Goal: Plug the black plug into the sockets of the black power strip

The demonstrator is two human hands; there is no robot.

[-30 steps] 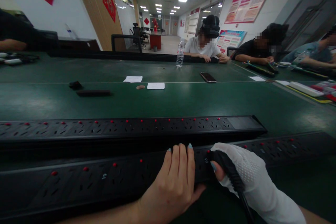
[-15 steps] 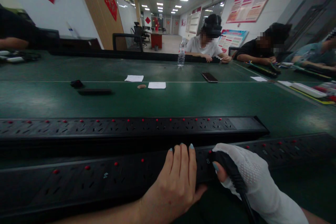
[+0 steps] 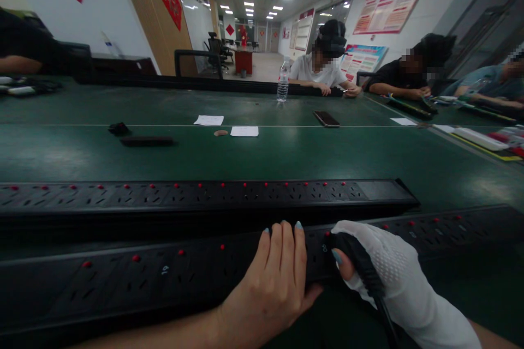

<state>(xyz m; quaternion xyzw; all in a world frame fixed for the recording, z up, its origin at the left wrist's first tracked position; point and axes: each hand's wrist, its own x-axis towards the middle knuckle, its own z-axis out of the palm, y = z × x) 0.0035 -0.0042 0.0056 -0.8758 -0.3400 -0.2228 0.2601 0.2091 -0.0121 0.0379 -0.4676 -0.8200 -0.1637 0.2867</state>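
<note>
A long black power strip (image 3: pixel 118 283) with red indicator lights and rows of socket slots crosses the table in front of me. My left hand (image 3: pixel 276 278), bare, lies over it with fingers together across the top and the thumb at the near edge, gripping it. Just to the right, my right hand (image 3: pixel 385 267) wears a white dotted glove and is closed on a black power plug (image 3: pixel 354 253), which sits against the strip's top face. Its cord runs down toward me. The plug's prongs and the socket under it are hidden.
A second black power strip (image 3: pixel 204 196) lies parallel behind the first. Farther off are paper slips (image 3: pixel 244 131), a phone (image 3: pixel 326 119), a water bottle (image 3: pixel 283 82) and a dark bar (image 3: pixel 147 142). People wearing headsets sit across the green table (image 3: pixel 286 158).
Both hands keep the same hold on the power strip and plug. The view has shifted slightly; little else differs.
</note>
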